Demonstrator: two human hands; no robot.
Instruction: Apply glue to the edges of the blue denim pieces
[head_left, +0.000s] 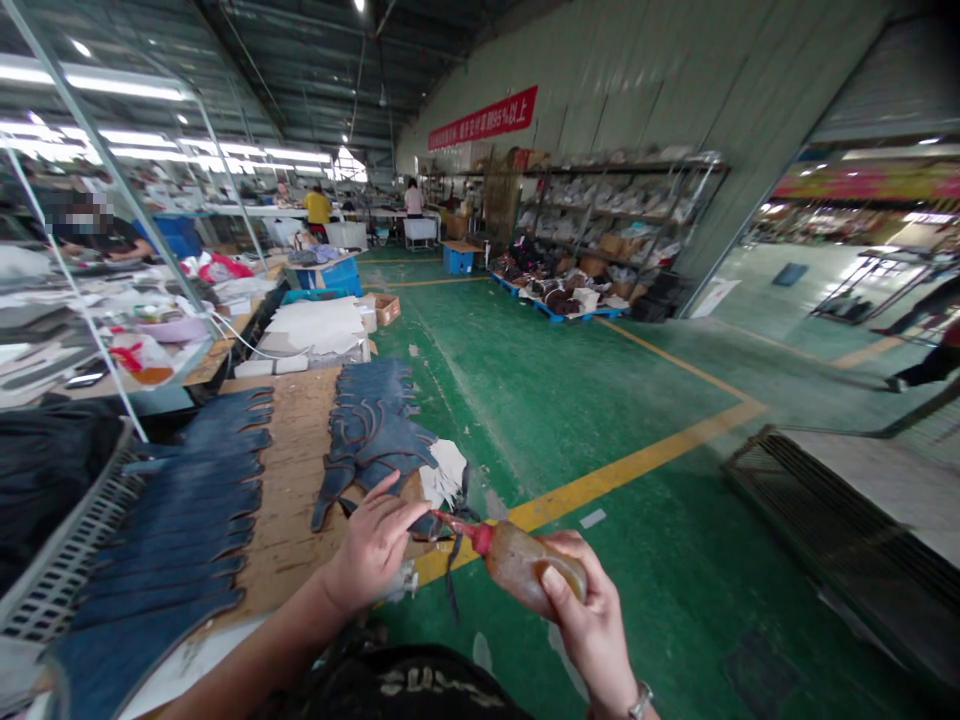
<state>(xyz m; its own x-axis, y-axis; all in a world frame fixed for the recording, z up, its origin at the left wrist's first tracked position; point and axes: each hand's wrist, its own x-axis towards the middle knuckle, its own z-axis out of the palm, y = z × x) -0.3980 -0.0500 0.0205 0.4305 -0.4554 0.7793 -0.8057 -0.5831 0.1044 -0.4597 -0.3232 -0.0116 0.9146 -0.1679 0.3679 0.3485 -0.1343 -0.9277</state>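
Observation:
My right hand point(589, 600) is wrapped round a squeeze bottle point(517, 565) of cloudy, amber-brown liquid. The bottle lies tilted, its red nozzle point(472, 533) pointing left. At the nozzle's tip, the fingertips of my left hand point(379, 540) come together and appear to pinch it. Behind them, dark blue cut pieces point(375, 415) with curved edges overlap on a brown board point(292, 470). A longer row of similar blue pieces point(180, 500) lies along the board's left side. A torn white scrap point(448, 470) and dark strips hang by the board's right edge.
A grey plastic basket point(82, 540) with dark cloth stands at the left. Beyond the board are stacked white sheets point(315, 325) and a cluttered workbench point(165, 345). A low metal rack point(817, 540) sits at right on the green floor point(600, 420). Other people work farther back.

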